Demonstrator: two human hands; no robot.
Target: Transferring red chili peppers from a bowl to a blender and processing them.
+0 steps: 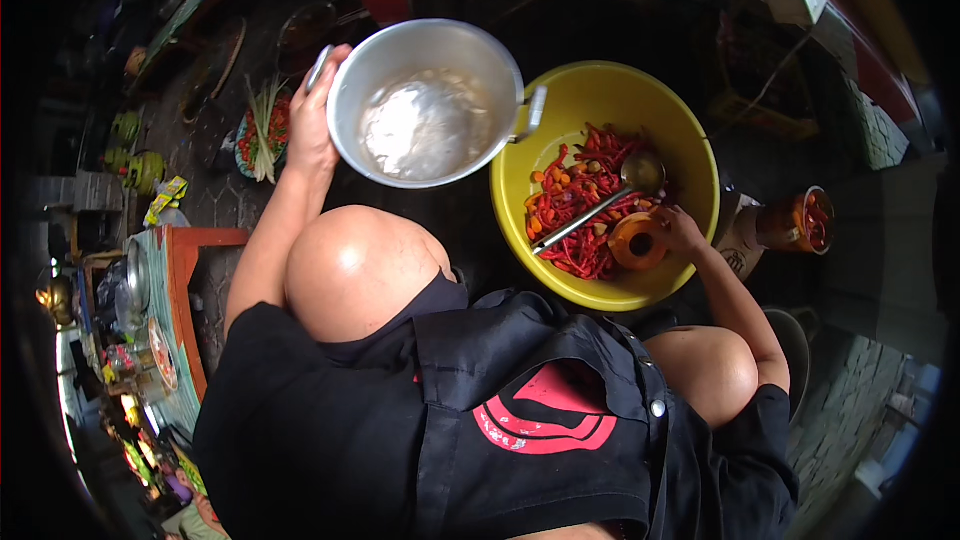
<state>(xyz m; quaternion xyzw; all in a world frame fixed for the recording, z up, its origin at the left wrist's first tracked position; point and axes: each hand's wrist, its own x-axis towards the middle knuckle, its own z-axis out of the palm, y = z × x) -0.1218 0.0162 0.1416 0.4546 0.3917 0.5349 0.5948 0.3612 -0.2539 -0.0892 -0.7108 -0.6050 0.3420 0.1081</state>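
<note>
My left hand (313,120) grips one side of a two-handled aluminum pot (350,101), by its handle and wall. Some clear liquid and pale bits lie at the pot's bottom. To its right is a large yellow plastic basin (600,73) with red chilies (574,259), orange pieces and other bits inside. A metal ladle (643,172) lies across the chilies. Over the basin's right side, my right hand (679,232) holds an orange funnel (637,241) with a dark round opening. My right fingers are partly hidden in shadow.
A plastic cup of red contents (806,220) stands right of the basin. At the left, a plate of chopped red vegetables and green stalks (264,127) sits on the floor. An orange-edged table (184,300) is beside my left knee. Green gas cylinders (142,171) stand farther left.
</note>
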